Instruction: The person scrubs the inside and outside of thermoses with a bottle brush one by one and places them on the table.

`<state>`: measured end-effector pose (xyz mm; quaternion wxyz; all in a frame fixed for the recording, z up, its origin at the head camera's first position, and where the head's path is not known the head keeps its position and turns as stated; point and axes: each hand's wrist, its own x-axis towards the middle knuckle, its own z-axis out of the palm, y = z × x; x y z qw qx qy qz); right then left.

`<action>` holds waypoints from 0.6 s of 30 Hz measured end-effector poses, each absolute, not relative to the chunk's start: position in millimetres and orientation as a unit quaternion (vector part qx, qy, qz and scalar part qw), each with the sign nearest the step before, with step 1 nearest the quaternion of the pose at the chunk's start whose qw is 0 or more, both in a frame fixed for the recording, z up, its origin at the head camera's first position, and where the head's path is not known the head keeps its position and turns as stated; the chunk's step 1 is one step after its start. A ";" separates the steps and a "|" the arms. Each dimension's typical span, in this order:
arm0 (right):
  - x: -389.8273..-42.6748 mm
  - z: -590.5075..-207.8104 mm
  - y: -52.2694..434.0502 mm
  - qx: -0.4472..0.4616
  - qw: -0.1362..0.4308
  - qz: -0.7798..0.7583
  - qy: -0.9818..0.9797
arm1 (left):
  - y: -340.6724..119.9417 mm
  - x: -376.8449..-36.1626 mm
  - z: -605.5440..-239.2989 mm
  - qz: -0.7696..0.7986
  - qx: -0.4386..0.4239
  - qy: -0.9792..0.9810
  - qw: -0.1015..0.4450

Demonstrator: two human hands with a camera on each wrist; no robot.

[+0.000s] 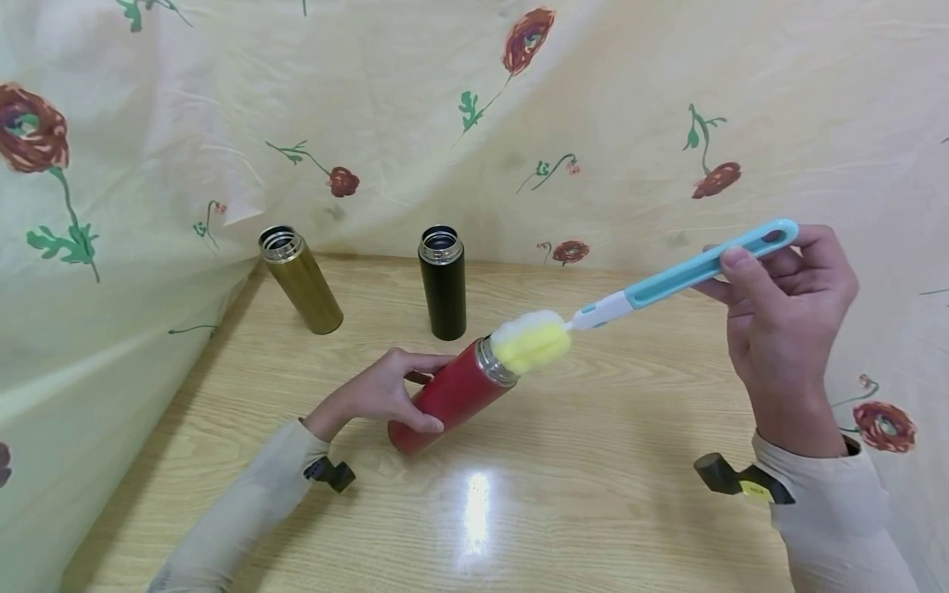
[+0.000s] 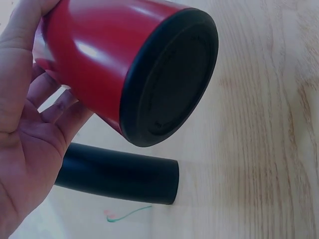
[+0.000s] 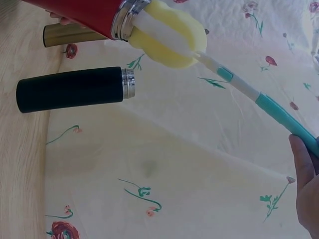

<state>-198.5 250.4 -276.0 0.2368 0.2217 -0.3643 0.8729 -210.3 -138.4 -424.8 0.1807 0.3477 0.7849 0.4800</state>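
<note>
Right hand [image 1: 786, 329] pinches brush [image 1: 689, 276], left hand [image 1: 381, 395] grips tilted red flask [image 1: 452, 395]; sponge [image 1: 532, 342] w/ a hard shove could slip flask into 2 others.

Light falls on my worktop [image 1: 593, 494] from overhead: a bright white glare patch sits on the wood just in front of me, below the red flask [image 1: 452, 395]. The scene is evenly bright, and shadows are soft and short, pooling under my left hand [image 1: 381, 391] and beside the black flask [image 1: 443, 284] and gold flask [image 1: 300, 280]. My head view is sharp in the middle but bends outward at the edges, curving the cloth backdrop [image 1: 593, 107]. My left wrist view is washed out, the wood pale, with soft highlights on the red body. My right wrist view looks hazy and slightly soft, the colours muted.
</note>
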 end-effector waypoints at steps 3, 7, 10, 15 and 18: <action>-200.3 -277.4 249.8 0.226 0.229 0.874 -0.363 | -138.3 -210.7 -425.8 0.480 0.352 0.783 0.181; -203.3 -279.4 249.2 0.230 0.222 0.874 -0.367 | -137.9 -211.0 -425.8 0.480 0.356 0.781 0.183; -205.2 -281.2 248.7 0.230 0.220 0.873 -0.370 | -137.7 -212.0 -426.5 0.480 0.357 0.780 0.187; -208.0 -285.3 246.0 0.228 0.216 0.868 -0.384 | -138.2 -212.9 -429.6 0.482 0.351 0.779 0.195; -209.0 -288.1 244.5 0.228 0.215 0.864 -0.393 | -139.0 -213.0 -432.1 0.485 0.348 0.778 0.197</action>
